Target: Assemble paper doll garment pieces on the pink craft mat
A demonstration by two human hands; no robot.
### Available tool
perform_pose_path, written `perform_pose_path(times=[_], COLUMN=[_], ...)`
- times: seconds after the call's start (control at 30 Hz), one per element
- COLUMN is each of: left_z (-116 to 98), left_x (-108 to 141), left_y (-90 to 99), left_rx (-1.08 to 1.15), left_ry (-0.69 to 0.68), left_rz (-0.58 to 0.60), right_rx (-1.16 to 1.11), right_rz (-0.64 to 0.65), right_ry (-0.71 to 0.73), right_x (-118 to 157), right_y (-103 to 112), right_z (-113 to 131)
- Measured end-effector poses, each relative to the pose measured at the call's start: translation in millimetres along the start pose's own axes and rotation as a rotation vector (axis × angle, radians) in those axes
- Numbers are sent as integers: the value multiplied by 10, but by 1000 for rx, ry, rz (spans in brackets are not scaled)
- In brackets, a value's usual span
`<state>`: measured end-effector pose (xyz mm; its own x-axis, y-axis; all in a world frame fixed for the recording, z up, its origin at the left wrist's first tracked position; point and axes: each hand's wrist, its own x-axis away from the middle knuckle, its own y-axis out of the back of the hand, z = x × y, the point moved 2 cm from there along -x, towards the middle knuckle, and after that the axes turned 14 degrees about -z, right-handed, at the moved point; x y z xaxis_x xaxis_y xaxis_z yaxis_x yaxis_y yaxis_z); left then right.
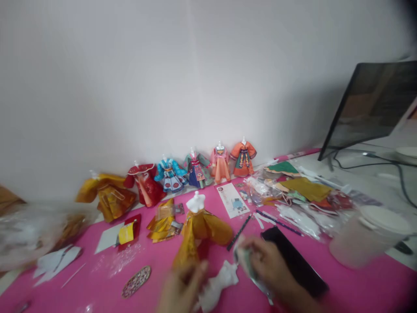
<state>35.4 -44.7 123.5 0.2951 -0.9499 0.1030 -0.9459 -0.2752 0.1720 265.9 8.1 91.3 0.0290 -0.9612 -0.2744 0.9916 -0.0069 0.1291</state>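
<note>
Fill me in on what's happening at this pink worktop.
Someone is working with both hands over a pink worktop. The right hand grips a pale item too blurred to identify. The left hand, fingers curled, is by the lower edge of a gold skirt on a white mannequin bust; whether it holds anything is unclear. Six small dressed mannequins line the wall behind.

Soft, hazy light
Motion blur smears the fingers (256, 245) at lower centre; faint shadow dims the wall (299, 108) left of the monitor (368, 104); right corners darken.
</note>
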Motion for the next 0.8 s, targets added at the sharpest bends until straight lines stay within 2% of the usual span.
perform_pose_path(times=[0.03,0.07,0.1,0.13,0.2,0.3,0.4,0.5,0.63,0.8], left_z=[-115,-227,-318,-381,-411,-371,-376,-447,-518,-533], left_x=[-126,-245,-355,-458,-639,-773,-843,-973,-1188,-1266], left_y=[95,152,160,121,-59,-310,-318,-151,43,59], left_rx=[-141,-254,-305,-318,-370,-397,-394,-337,-220,-42], left_ry=[-186,-370,-524,-630,-634,-573,-564,-566,-541,-381], left_rz=[-179,-347,-463,-503,-372,-176,-136,-141,-142,-224], right_rx=[-37,-55,-67,-77,-83,-45,26,102,250,544], right_rz=[-63,-97,-107,-100,-90,-110,-121,-133,-147,-273], right_ry=[-117,-162,-167,-150,-93,-27,11,3,-57,-111], right_x=[-115,-235,-351,-456,-612,-721,-760,-815,-1022,-1688], right_y=[10,-13,-68,-150,-353,-604,-660,-517,-136,564], right_z=[-38,-54,-54,-39,25,160,250,198,-21,-106])
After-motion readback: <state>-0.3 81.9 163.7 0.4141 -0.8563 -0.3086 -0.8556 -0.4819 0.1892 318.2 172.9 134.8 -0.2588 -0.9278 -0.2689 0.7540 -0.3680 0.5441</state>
